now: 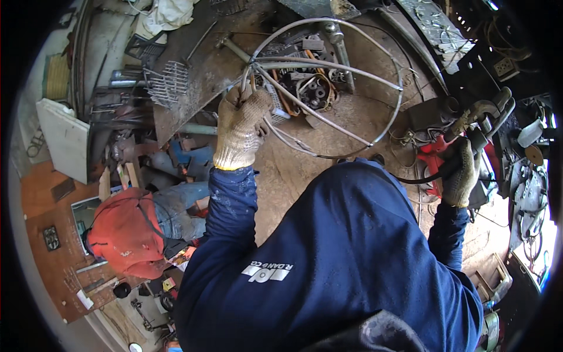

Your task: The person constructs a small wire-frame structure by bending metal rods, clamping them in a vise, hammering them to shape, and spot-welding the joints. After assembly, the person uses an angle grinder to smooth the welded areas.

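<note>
My left hand (243, 123), in a worn cream knit glove, is closed round the joined rods at the left side of a round metal frame (390, 120). The frame is a thin ring with several rods meeting near my fingers, held up over the floor. My right hand (462, 176), also gloved, is wrapped round a black handle (451, 167) with a black cable trailing toward my body; the tool's working end cannot be made out. A grey metal clamp-like piece (501, 114) is just beyond that hand, and a red machine (433, 161) is beside it.
Below the ring, an opened engine-like assembly (314, 91) sits on the brown floor (281, 182). A metal sheet (193, 88) and a spiky metal piece (167, 82) are at the far left. A person in an orange top (126, 234) is bent over at left. Crowded tools line the right.
</note>
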The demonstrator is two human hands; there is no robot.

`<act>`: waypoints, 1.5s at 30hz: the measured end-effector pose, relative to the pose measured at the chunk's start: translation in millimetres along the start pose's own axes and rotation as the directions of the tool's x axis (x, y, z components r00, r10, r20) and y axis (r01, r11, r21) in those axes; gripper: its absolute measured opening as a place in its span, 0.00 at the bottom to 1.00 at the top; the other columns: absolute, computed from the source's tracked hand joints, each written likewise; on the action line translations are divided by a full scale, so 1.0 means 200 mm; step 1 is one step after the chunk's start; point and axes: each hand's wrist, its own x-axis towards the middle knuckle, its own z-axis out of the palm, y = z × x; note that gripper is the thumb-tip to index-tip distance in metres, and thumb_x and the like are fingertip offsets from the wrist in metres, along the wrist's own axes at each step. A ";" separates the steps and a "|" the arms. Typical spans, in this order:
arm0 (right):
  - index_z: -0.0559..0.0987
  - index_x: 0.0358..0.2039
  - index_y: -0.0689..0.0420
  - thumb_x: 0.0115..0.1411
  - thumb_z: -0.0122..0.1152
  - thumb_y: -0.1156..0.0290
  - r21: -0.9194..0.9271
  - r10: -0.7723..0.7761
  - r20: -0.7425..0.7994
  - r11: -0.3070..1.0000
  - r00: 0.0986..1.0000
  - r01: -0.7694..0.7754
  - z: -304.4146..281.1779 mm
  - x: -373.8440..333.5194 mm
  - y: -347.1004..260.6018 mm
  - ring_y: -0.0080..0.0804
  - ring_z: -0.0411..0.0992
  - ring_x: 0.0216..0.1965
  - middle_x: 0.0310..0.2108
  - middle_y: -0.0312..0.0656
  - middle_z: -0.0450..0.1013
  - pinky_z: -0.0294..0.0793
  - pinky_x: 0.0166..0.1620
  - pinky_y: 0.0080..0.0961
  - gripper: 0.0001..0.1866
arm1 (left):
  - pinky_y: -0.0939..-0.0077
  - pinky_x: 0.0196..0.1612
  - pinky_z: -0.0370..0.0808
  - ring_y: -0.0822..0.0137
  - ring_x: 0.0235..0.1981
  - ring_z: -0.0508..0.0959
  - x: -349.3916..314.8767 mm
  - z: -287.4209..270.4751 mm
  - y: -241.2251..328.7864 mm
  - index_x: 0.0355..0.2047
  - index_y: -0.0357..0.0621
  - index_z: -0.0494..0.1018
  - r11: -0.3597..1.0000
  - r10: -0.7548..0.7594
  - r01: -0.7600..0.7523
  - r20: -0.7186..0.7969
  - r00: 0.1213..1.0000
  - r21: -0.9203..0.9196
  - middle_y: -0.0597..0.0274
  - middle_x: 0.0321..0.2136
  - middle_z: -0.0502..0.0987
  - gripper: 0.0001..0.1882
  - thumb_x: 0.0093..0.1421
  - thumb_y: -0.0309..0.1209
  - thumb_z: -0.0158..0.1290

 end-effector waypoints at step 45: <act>0.66 0.54 0.57 0.64 0.59 0.77 0.293 -0.288 0.503 0.944 0.815 0.153 1.08 -0.20 -0.13 0.30 0.69 0.38 0.39 0.41 0.69 0.72 0.45 0.29 0.19 | 0.60 0.22 0.70 0.54 0.16 0.71 -0.05 -0.58 -0.08 0.18 0.46 0.66 0.332 0.433 -0.215 0.055 0.900 0.918 0.63 0.14 0.68 0.28 0.45 0.49 0.74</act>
